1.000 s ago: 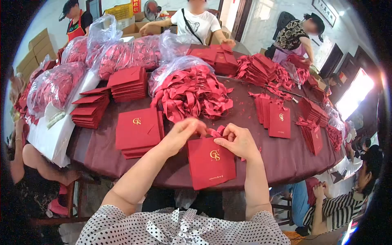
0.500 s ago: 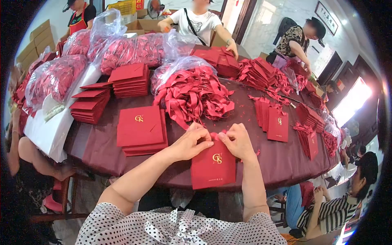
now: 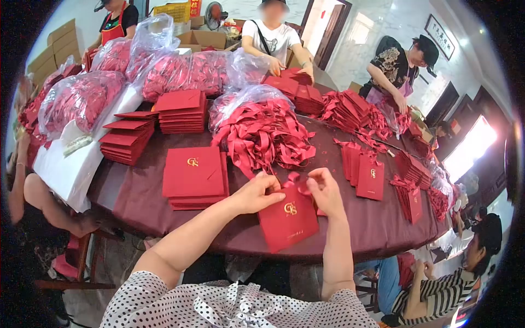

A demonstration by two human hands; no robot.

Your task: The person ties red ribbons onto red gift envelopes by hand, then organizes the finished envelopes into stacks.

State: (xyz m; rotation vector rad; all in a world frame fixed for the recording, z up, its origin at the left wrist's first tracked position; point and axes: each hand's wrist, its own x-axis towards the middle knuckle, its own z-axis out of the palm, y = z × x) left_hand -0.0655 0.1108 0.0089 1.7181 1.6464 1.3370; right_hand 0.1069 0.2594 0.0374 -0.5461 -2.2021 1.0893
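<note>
A red paper gift bag (image 3: 289, 225) with gold lettering hangs tilted in front of me at the table's near edge. My left hand (image 3: 256, 193) is closed on its top left corner, thumb on the front face. At the top edge a shiny red ribbon (image 3: 293, 177) forms a small loop. My right hand (image 3: 327, 192) pinches the ribbon at the bag's top right, finger and thumb together. Just beyond my hands lies a loose heap of red ribbons (image 3: 262, 131) spilling from a clear plastic bag.
Stacks of red bags stand at the left (image 3: 195, 177) and behind (image 3: 180, 112). Ribboned bags (image 3: 370, 176) lie at the right. Filled plastic sacks (image 3: 82, 104) and a white box (image 3: 68, 169) are at far left. Co-workers stand or sit around the dark red tablecloth (image 3: 361, 229).
The gift bag has tilted, its lower edge now slanting up to the right. My right hand has moved slightly right and up, and a ribbon loop shows. The view has shifted slightly.
</note>
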